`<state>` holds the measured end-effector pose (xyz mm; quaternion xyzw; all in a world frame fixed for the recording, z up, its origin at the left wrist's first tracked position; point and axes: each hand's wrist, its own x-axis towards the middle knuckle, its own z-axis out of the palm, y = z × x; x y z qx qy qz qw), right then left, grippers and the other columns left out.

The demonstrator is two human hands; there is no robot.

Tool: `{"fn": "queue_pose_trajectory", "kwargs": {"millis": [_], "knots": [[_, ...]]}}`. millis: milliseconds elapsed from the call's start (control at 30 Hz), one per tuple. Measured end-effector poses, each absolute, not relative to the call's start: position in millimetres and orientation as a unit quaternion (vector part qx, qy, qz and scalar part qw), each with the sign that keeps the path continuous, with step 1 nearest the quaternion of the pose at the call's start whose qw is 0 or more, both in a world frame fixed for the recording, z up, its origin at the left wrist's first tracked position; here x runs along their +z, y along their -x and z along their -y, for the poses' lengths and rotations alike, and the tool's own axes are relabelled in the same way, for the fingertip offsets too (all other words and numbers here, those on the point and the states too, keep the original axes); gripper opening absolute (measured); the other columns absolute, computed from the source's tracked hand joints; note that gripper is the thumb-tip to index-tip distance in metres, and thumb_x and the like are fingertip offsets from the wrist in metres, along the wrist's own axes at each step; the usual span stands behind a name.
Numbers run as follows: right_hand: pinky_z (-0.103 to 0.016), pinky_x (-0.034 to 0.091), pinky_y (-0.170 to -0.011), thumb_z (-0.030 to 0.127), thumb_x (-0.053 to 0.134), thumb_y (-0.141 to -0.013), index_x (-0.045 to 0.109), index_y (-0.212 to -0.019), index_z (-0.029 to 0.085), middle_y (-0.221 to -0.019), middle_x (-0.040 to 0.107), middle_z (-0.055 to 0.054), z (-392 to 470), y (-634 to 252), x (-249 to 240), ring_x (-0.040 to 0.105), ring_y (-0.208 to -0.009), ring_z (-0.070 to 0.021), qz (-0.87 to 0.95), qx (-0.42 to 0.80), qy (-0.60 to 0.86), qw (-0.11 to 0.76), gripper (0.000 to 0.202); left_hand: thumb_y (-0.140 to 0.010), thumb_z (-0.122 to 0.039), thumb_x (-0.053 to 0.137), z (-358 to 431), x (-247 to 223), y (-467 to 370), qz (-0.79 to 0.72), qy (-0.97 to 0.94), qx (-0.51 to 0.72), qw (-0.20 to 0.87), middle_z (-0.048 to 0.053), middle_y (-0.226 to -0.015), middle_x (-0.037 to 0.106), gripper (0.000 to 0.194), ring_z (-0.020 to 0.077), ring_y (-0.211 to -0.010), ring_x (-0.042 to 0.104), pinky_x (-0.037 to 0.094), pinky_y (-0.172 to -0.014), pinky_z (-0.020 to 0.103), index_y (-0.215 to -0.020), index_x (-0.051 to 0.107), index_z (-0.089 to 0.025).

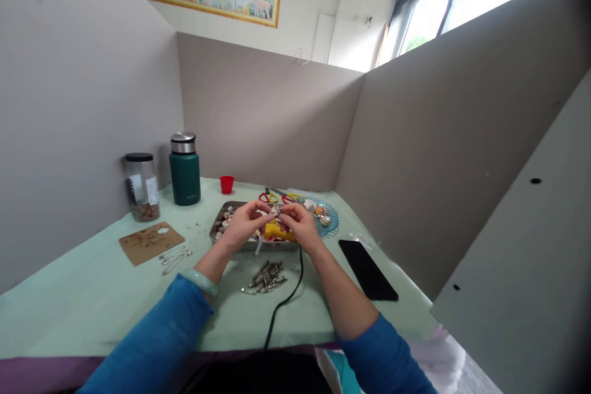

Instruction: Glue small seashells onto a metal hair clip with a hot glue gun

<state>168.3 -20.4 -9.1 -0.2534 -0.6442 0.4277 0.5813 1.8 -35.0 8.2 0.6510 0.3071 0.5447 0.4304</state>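
My left hand (247, 221) and my right hand (302, 225) meet over a metal tray (217, 231). Between their fingertips they pinch a small pale, shiny piece (275, 212), too small to name. Beneath the hands, a yellow tool (279, 233) rests on the tray, partly covered by my fingers. A white stick-like part (259, 245) juts over the tray's front edge. Shell-like bits (226, 219) fill the tray's left side. In front of it lies a heap of silver metal clips (266, 277).
A black cord (287, 300) runs to the front edge. At left stand a green flask (185, 175) and a jar (142, 188), near cardboard (151, 242) and silver pins (174, 258). Behind are a red cup (226, 184) and scissors (272, 197); right, a blue plate (333, 221) and phone (368, 269).
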Motion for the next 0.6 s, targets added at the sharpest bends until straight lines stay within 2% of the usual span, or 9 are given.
{"fn": "queue_pose_trajectory", "kwargs": {"millis": [467, 600], "knots": [[-0.022, 0.042, -0.049, 0.038, 0.068, -0.069, 0.056, -0.084, 0.019, -0.064, 0.057, 0.004, 22.0, -165.9, -8.1, 0.051, -0.049, -0.0082, 0.644, 0.416, 0.281, 0.577, 0.027, -0.066, -0.039, 0.071, 33.0, 5.8, -2.6, -0.337, -0.663, 0.541, 0.392, 0.000, -0.064, 0.059, 0.031, 0.0102, -0.048, 0.053, 0.042, -0.048, 0.022, -0.082, 0.057, -0.016], [-0.022, 0.042, -0.049, 0.039, 0.069, -0.067, 0.057, -0.082, 0.019, -0.060, 0.057, 0.004, 16.4, -170.9, -6.4, 0.051, -0.048, -0.0088, 0.635, 0.405, 0.300, 0.586, 0.028, -0.065, -0.040, 0.071, 32.4, 6.5, -2.0, -0.344, -0.657, 0.546, 0.388, 0.001, -0.071, 0.062, 0.034, 0.0098, -0.048, 0.054, 0.043, -0.048, 0.023, -0.085, 0.057, -0.016]]}}
